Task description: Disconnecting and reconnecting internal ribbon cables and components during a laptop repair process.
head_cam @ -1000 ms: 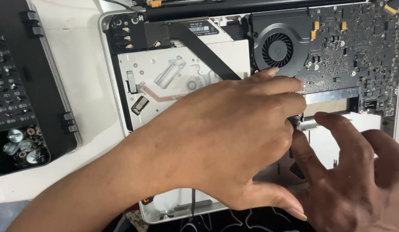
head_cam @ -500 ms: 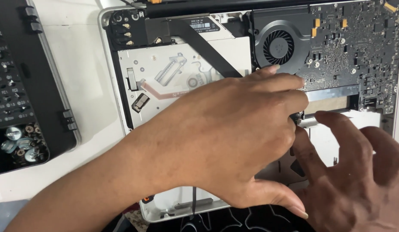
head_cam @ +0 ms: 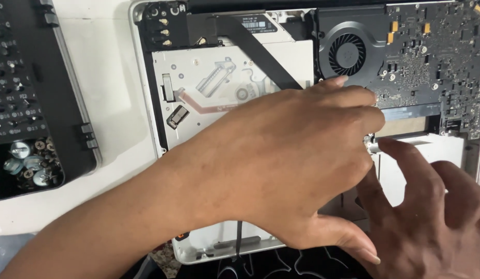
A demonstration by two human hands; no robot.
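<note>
Opened laptop (head_cam: 147, 103) lying flat on the white table (head_cam: 116, 62), circuit board (head_cam: 431, 57) and fan (head_cam: 347, 51) bare: stiff but fragile, best gripped by the metal frame edge, never the board. Left hand (head_cam: 281, 165) laid flat over the middle, fingers pressed together; right hand (head_cam: 431, 217) lower right, fingers spread, one fingertip at a small silver part. Against half a second ago, nearly unchanged; hands barely shifted.

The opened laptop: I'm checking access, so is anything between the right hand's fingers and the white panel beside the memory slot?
Nothing visible. The right hand has its index fingertip right at the white panel; the left hand lies alongside, over the laptop interior, not between them.
</note>
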